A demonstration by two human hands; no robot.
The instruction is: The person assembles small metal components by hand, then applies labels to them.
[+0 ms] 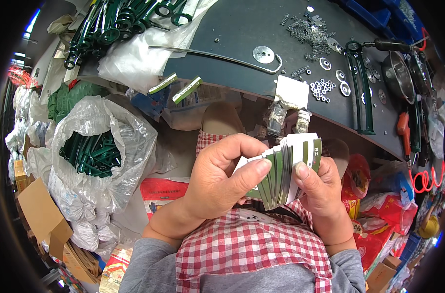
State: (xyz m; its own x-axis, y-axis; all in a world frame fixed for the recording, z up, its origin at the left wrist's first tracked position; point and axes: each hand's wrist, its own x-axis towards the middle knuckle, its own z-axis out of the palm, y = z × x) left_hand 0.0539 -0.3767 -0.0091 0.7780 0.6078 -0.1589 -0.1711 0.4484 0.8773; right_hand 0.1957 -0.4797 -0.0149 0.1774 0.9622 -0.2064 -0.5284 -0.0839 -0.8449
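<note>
A stack of cards point(286, 168) sits between the left hand point(222, 178) and right hand point(320, 188), above the person's lap. Beyond them lies a worktable point(232, 39) bearing springs point(308, 31) and washers point(322, 90). To the left stands a plastic bag point(129, 141) holding metal handles point(93, 156).

card stack point(286, 168): thin paper cards, smooth, slightly glossy green and white faces
worktop point(242, 34), upper middle: dark matt board, smooth
washers point(264, 53): bright bare metal, shiny
bag point(129, 141), left: clear crinkled plastic film, glossy
green handles point(93, 156) inside it: glossy coated metal
apron point(242, 249), bottom: red-and-white checked woven cloth, matt
box point(41, 215), lower left: brown matt cardboard
</note>
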